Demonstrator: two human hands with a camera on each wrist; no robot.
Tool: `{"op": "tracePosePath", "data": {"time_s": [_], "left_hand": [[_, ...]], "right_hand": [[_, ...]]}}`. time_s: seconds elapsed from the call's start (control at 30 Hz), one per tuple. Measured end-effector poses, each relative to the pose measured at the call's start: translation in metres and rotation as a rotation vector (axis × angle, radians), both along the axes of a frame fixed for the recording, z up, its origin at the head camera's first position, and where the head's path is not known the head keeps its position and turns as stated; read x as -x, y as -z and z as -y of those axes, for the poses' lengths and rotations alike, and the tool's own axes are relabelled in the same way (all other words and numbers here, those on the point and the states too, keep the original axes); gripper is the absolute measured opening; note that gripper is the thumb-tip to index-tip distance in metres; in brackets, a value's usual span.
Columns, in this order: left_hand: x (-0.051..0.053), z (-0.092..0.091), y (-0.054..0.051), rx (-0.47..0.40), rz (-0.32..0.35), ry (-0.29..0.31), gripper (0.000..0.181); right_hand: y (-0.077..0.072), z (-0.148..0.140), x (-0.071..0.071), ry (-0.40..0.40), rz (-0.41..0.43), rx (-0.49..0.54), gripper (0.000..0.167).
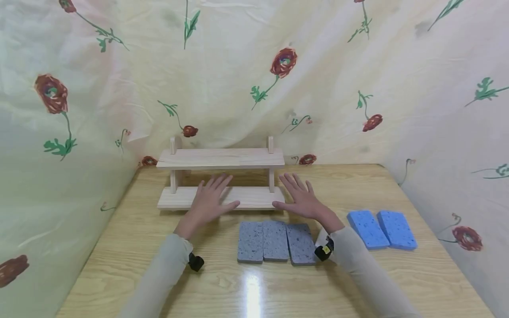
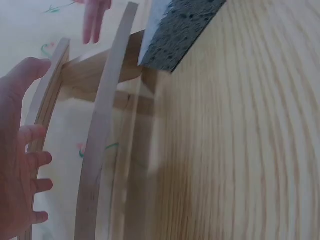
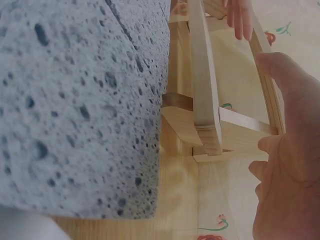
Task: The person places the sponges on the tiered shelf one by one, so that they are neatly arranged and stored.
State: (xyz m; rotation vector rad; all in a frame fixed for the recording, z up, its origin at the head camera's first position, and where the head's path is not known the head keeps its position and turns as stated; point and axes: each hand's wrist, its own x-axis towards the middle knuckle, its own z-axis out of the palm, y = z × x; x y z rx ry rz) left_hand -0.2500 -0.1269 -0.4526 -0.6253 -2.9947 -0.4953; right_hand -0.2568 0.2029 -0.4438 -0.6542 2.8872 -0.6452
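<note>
My left hand [image 1: 208, 201] is held with fingers spread in front of a two-tier wooden rack [image 1: 220, 159], over its lower shelf in the head view. My right hand [image 1: 300, 198], fingers also spread, hovers by the rack's right end. Neither hand holds anything. Three grey sponges [image 1: 275, 240] lie side by side on the table between the forearms, the rightmost slightly askew. Two blue sponges [image 1: 381, 229] lie to the right of my right forearm. Close up in the right wrist view, a grey sponge [image 3: 80, 110] fills the left side.
A white object [image 1: 321, 237], mostly hidden by the right wrist, lies beside the grey sponges. The wooden table [image 1: 214, 282] meets a flower-patterned cloth [image 1: 222, 79] behind the rack and at both sides. Each wrist wears a small black camera [image 1: 196, 262].
</note>
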Motion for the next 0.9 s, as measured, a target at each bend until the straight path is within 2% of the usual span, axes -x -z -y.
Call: {"op": "tracePosePath", "data": {"time_s": [0.17, 0.4, 0.6, 0.9], "left_hand": [[-0.002, 0.019, -0.003, -0.092, -0.031, 0.001, 0.094], [-0.009, 0.046, -0.004, -0.219, -0.020, -0.021, 0.093], [-0.014, 0.073, 0.001, -0.284, -0.012, -0.068, 0.094], [-0.023, 0.112, 0.014, -0.318, -0.002, -0.144, 0.105]], "right_hand": [[-0.001, -0.001, 0.004, -0.020, 0.012, 0.024, 0.098], [-0.004, -0.002, 0.006, -0.050, 0.050, 0.027, 0.098], [0.001, 0.001, 0.011, -0.074, 0.060, 0.032, 0.098], [0.008, 0.004, 0.013, -0.075, 0.055, -0.011, 0.097]]}}
